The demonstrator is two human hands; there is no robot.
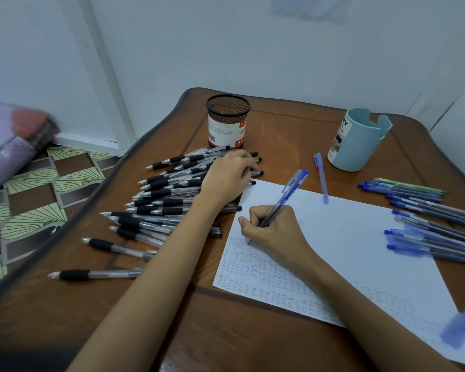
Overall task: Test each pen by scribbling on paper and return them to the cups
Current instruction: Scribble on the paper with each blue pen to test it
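My right hand (273, 232) grips a blue pen (285, 200) with its tip down on the white paper (341, 237), at the top of rows of small blue scribbles. My left hand (227, 175) lies over a heap of black-grip pens (156, 200) left of the paper, its fingers curled down onto one of them. A black mesh cup (227, 120) stands behind the heap. A light blue cup (357, 139) stands at the back right. Both cups look empty.
Several blue pens (424, 226) lie along the paper's right edge, and a single blue pen (321, 177) lies across its top edge. A blurred blue pen (459, 326) sits at the lower right. The wooden table (266, 331) ends at the left over a patterned floor.
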